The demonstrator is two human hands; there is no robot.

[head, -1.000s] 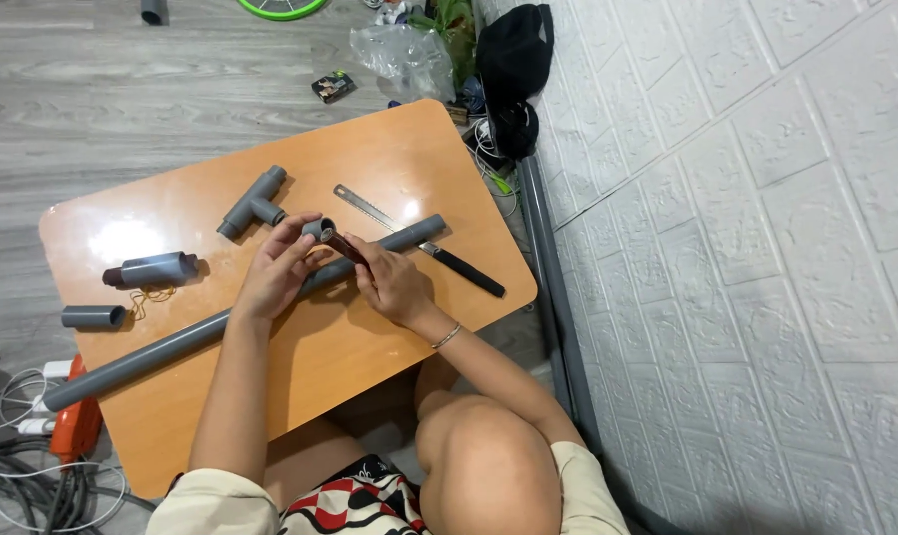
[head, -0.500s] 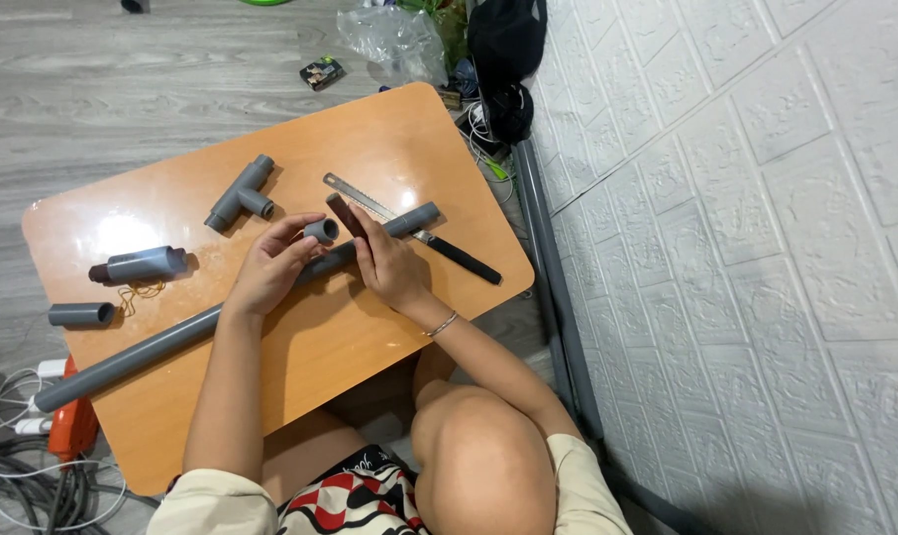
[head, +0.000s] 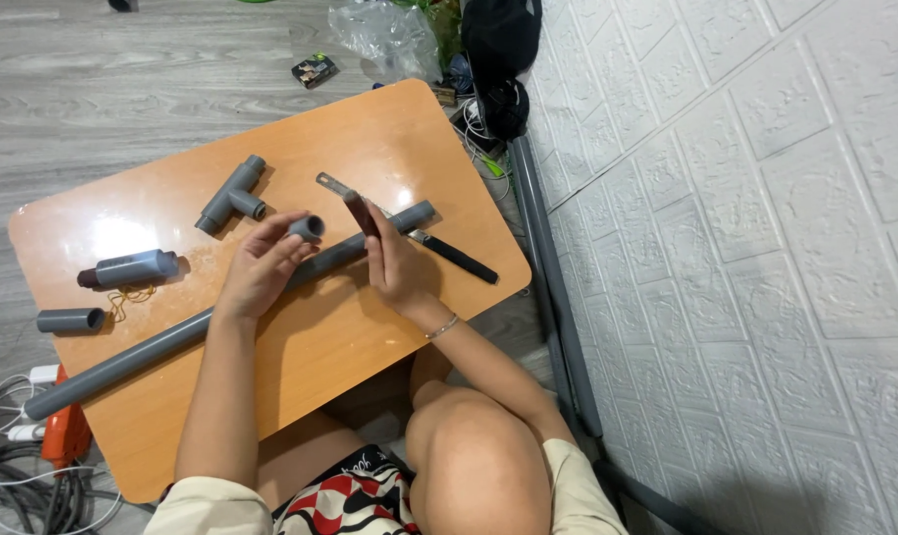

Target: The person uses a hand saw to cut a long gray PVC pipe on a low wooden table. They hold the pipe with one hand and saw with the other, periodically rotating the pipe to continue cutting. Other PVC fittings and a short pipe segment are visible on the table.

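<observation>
The left hand (head: 261, 269) sits near the middle of the frame, a bit left, with its fingers curled up around a short grey tube (head: 307, 228). The tube's open end points to the right, and the fingertips pinch it tight. The right hand (head: 394, 266) is just beside it, to the right, standing almost straight up with the palm facing left. Its fingers are closed on a thin dark brown stick (head: 360, 211) that pokes up above the fingertips. The stick's top is near the tube's open end but the two do not touch. Both hands are lifted a little above the table (head: 369, 129), close together but not joined. Both forearms come up from the bottom of the frame; the left arm is long and straight, and the right arm bends at the elbow by a raised knee. There is a thin bracelet (head: 441, 327) on the right wrist. Under the hands a long grey pipe (head: 152, 347) lies slanted across the table, from lower left to the middle. A grey T piece (head: 231, 195) lies in the upper left part of the table. A knife (head: 439, 250) with a black handle lies to the right of the hands.
</observation>
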